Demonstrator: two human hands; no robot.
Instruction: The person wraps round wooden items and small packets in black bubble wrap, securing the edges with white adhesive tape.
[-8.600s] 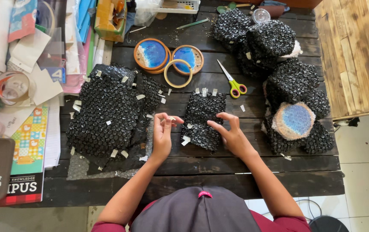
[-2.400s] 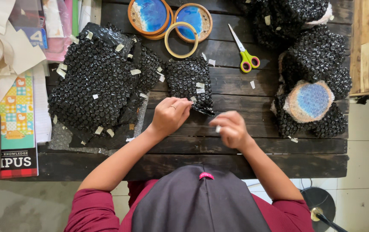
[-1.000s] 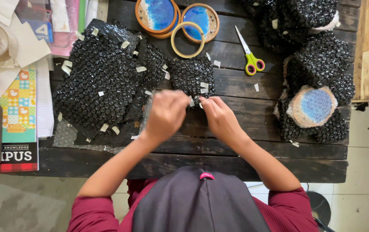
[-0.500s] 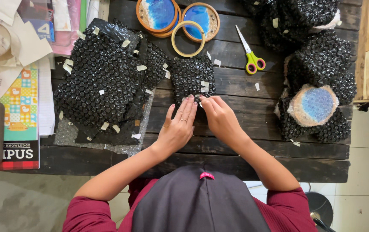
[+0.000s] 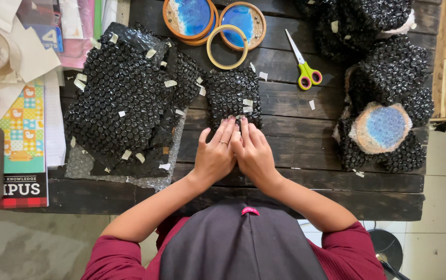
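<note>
Looking straight down, I see my left hand [image 5: 215,153] and right hand [image 5: 254,150] side by side, touching, near the front edge of a dark wooden desk [image 5: 295,140]. Both lie flat with fingers outstretched, the grip open and closed around nothing, fingertips pressing the near edge of a small parcel wrapped in black bubble wrap [image 5: 232,96], taped with pale strips. Left of it sits a larger pile of black bubble wrap [image 5: 124,98]. Farther back are a tape ring [image 5: 227,46], two round blue coasters [image 5: 215,18] and green-handled scissors [image 5: 303,65]. On the right, more wrapped bundles surround one bare blue coaster [image 5: 381,127].
</note>
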